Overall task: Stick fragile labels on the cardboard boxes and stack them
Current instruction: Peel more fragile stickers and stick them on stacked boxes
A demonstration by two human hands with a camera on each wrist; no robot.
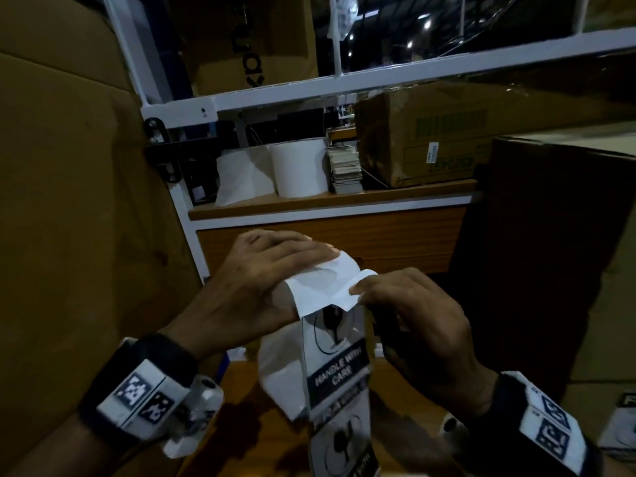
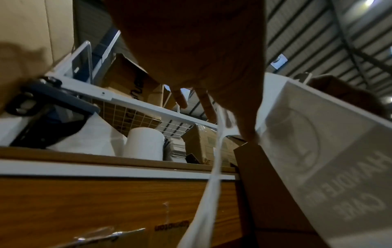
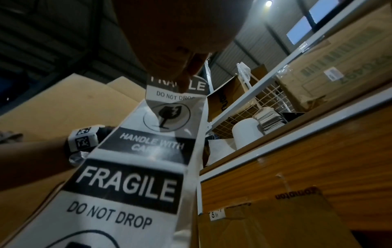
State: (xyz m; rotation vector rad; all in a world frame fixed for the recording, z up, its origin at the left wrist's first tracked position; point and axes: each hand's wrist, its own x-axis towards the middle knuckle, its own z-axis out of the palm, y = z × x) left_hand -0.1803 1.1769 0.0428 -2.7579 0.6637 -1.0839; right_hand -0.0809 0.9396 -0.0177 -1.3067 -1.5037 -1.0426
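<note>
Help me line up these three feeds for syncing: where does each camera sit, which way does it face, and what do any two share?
Head: worn on the head, facing forward and down at the left hand and right hand peeling the label strip; both wristbands show.
Left wrist: looks along the left hand's fingers, up toward the shelf.
Right wrist: looks up along the right hand's fingers at the strip's printed face.
Shared: all three show the white roll on the shelf.

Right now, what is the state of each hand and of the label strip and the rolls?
Left hand: holds the backing paper.
Right hand: pinches the peeling fragile label.
Label strip: partly peeled at the top.
White rolls: upright on the shelf.
</note>
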